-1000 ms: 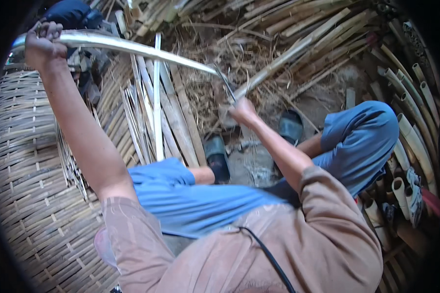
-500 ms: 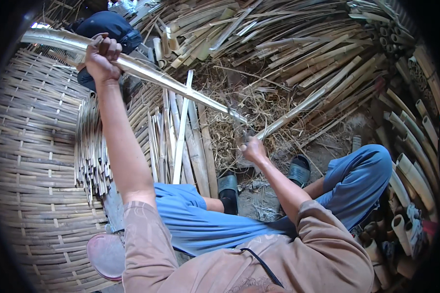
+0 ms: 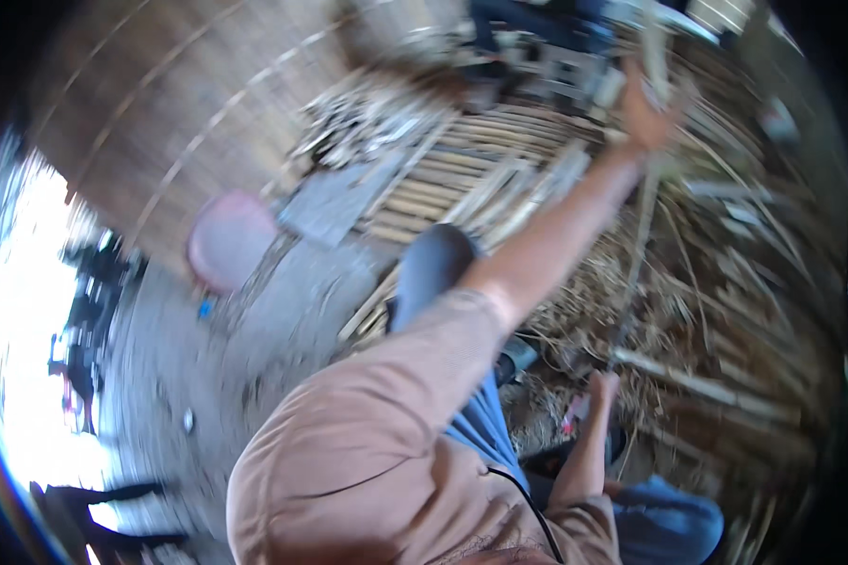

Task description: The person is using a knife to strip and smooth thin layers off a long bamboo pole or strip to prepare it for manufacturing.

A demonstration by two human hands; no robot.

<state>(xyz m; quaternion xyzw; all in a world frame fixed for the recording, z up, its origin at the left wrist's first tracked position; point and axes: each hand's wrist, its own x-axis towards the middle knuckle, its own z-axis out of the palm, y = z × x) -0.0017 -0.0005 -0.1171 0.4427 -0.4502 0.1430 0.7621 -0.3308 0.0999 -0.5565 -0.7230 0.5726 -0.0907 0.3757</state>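
Woven wall gone leftward; left hand apparently still grips strip

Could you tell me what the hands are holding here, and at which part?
Both hold one long bamboo strip: the left hand grips near its far upper end, the right hand at its near lower end. The blur hides the finger placement.

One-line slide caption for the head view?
Blurred view: left hand and right hand grip a long pale bamboo strip above piled split bamboo, pink round stool nearby.
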